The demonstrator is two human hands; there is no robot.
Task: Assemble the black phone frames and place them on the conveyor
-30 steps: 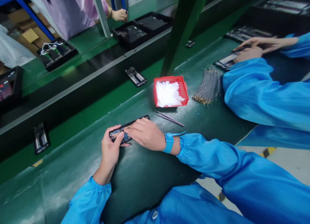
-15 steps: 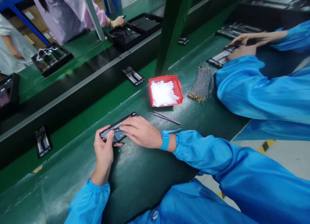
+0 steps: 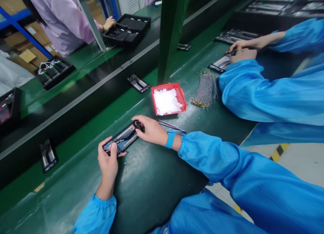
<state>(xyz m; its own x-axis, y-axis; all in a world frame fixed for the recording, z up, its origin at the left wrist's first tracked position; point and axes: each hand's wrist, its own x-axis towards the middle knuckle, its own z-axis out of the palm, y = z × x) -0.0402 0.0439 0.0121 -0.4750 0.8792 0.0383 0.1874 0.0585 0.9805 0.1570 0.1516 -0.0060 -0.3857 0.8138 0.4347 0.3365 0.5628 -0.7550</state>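
An opened phone body [image 3: 124, 136] with its inner parts showing is held between my two hands, tilted above the green work surface. My left hand [image 3: 109, 156] grips its lower left end, thumb on top. At the upper right end my right hand [image 3: 152, 130], with a blue wrist strap, pinches the phone between thumb and fingers. Metal tweezers [image 3: 172, 126] lie just beyond my right wrist, partly hidden by it. A red bin [image 3: 182, 105] of white paper-like strips [image 3: 167, 101] stands behind them.
A bundle of thin grey cables [image 3: 205, 88] lies right of the bin. Phone bodies [image 3: 138, 83] rest along the green strip behind. A co-worker's hands [image 3: 244, 51] handle another phone at right. A green post [image 3: 172, 34] rises behind the bin.
My right hand has moved from the middle of the phone to its upper right end and now grips it there, uncovering the inside. The view has shifted slightly.
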